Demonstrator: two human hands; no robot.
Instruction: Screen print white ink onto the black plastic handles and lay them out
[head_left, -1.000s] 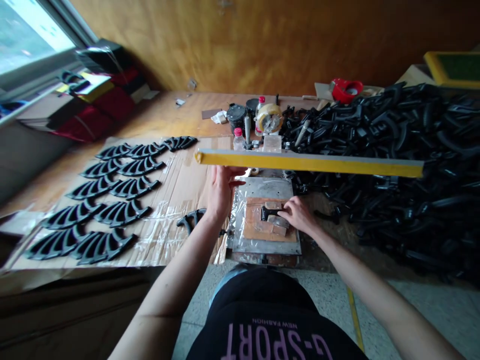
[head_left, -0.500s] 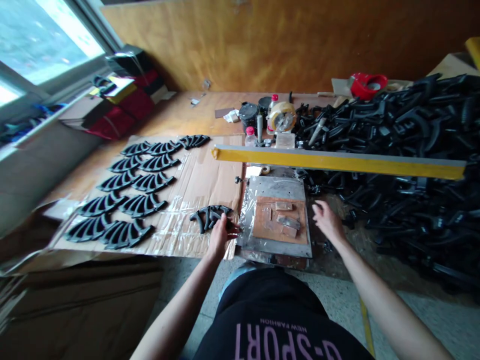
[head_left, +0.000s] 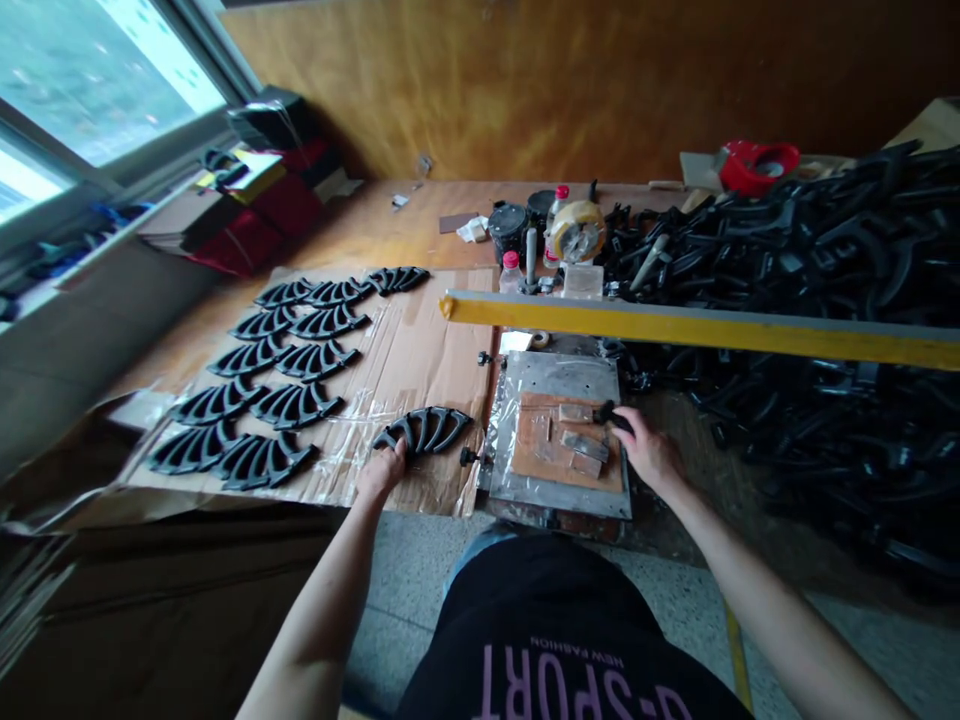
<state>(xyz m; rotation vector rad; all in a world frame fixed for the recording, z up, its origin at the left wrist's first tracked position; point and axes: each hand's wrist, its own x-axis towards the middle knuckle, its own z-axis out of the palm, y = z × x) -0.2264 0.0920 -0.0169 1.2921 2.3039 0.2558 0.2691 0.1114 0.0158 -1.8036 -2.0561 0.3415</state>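
Observation:
On the cardboard sheet (head_left: 420,345), a fan-shaped row of curved black parts (head_left: 431,430) lies near the front edge. My left hand (head_left: 382,470) is closed on the part at the row's left end; its fingertips are partly hidden. Over the right side of a metal plate (head_left: 517,490), my right hand (head_left: 651,452) grips a small curved black part (head_left: 616,416) between thumb and fingers. That plate carries a wooden board (head_left: 536,460) with several small blocks (head_left: 585,445) on it. Other fans of black parts (head_left: 266,460) lie in two columns at the left.
A large heap of black parts (head_left: 810,400) covers the right side. A yellow-edged bar (head_left: 675,330) spans above the plate. Bottles, dark cups (head_left: 508,230), a tape roll (head_left: 577,232) and a red tape dispenser (head_left: 757,168) stand behind. A black knob (head_left: 469,456) sits left of the plate.
My left hand has moved left from the row's right end to its left end, and the row looks fuller. My right hand, empty before, now holds a black part by the board.

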